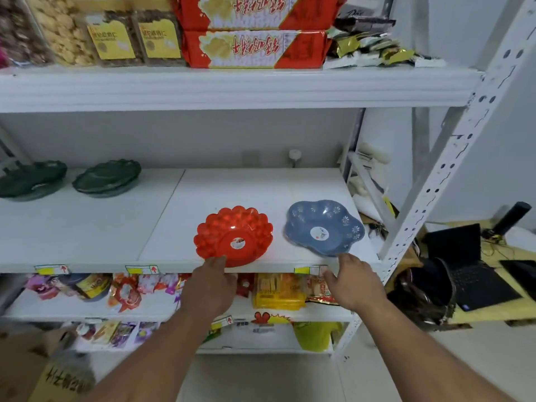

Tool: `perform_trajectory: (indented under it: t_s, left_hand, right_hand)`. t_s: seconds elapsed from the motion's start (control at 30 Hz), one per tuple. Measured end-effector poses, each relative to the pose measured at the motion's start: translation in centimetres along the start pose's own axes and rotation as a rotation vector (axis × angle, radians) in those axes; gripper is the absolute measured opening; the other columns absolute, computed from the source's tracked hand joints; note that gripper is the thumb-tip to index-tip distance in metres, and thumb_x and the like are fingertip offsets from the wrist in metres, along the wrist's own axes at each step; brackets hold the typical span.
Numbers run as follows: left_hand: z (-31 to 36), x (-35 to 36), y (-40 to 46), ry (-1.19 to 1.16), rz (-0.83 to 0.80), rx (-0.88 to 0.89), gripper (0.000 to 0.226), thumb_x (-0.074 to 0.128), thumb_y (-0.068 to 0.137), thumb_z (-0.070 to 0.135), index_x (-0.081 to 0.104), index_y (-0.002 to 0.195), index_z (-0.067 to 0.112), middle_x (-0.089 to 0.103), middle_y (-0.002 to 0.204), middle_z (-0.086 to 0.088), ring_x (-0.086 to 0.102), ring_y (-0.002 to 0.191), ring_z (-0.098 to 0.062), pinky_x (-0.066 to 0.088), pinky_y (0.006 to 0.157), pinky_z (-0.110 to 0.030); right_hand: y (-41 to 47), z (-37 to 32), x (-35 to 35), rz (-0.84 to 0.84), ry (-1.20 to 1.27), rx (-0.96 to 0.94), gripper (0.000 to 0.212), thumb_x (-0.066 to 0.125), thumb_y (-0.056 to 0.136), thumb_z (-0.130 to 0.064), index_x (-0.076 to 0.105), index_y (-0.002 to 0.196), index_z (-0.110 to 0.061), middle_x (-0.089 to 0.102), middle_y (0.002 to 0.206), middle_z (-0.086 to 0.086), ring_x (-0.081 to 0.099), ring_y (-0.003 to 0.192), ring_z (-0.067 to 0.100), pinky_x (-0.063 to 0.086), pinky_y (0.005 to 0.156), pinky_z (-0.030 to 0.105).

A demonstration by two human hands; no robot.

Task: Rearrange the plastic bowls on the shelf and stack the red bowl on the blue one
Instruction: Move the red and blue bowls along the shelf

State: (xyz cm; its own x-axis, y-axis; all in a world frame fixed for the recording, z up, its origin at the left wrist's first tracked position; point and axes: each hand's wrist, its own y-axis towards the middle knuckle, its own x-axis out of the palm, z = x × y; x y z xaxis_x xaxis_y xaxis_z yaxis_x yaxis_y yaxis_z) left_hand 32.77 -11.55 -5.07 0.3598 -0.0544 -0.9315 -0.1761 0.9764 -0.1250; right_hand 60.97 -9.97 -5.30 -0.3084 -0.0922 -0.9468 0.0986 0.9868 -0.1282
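A red scalloped plastic bowl (233, 235) sits at the front edge of the white middle shelf (116, 227). To its right a blue flower-shaped bowl (324, 227) rests slightly tilted near the same edge. The two bowls lie side by side, a small gap between them. My left hand (210, 285) is just below the red bowl, fingertips at its near rim, fingers apart. My right hand (352, 281) is just below the blue bowl, fingertips near its front rim, holding nothing.
Two dark green bowls (107, 178) lie at the back left of the same shelf. Snack packs fill the shelf above (252, 47) and the shelves below. The white upright post (435, 181) stands to the right. Laptops (470, 265) sit on a yellow table beyond.
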Motion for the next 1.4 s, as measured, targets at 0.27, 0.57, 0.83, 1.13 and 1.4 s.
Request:
perform_trajectory:
  t_s: [0.27,0.57,0.83,1.13,1.4]
  left_hand:
    - [-1.8,1.6,5.0,-0.684,0.050,-0.456,0.060,0.056,0.092,0.048,0.046,0.136,0.008,0.058,0.132,-0.017,0.057,0.116,-0.038,0.047,0.092,-0.039]
    - [-1.3,3.5,8.9,-1.413,-0.072,-0.739,0.018,0.052,0.097,0.007,0.056,0.113,0.002,0.067,0.101,-0.021,0.067,0.090,-0.030,0.059,0.046,-0.032]
    - [-0.5,3.7,8.2,-1.490,0.023,-0.769,0.021,0.048,0.095,-0.002,0.059,0.114,0.002,0.069,0.108,-0.019,0.072,0.087,-0.031,0.062,0.054,-0.031]
    - [-2.7,1.3,4.4,-1.463,0.316,-0.864,0.020,0.052,0.091,0.002,0.063,0.107,0.000,0.075,0.084,-0.017,0.072,0.076,-0.032,0.063,0.069,-0.040]
    - [-9.2,-1.8,-0.8,-1.468,0.630,-0.942,0.022,0.054,0.090,0.004,0.062,0.110,-0.001,0.070,0.087,-0.017,0.067,0.061,-0.026,0.060,0.050,-0.030]
  right_hand:
    - [4.1,0.1,0.9,0.028,0.387,0.340,0.057,0.049,0.096,-0.047,0.052,0.126,0.002,0.062,0.127,0.023,0.059,0.116,0.040,0.046,0.089,0.040]
    - [9.3,0.7,1.6,-0.038,0.766,0.624,0.037,0.056,0.088,-0.030,0.066,0.099,0.003,0.073,0.102,0.024,0.070,0.086,0.036,0.058,0.088,0.048]
    - [11.6,2.2,2.7,-0.146,1.004,0.722,0.012,0.063,0.083,-0.004,0.068,0.082,0.007,0.071,0.074,0.020,0.064,0.069,0.030,0.058,0.078,0.041]
    - [12.1,-1.8,0.3,-0.158,1.043,0.468,0.021,0.068,0.089,-0.019,0.068,0.081,0.000,0.075,0.070,0.017,0.072,0.062,0.029,0.058,0.056,0.028]
    - [10.2,-8.9,2.1,-0.305,0.775,0.176,0.036,0.061,0.095,-0.031,0.067,0.077,-0.001,0.074,0.075,0.013,0.071,0.076,0.027,0.059,0.074,0.037]
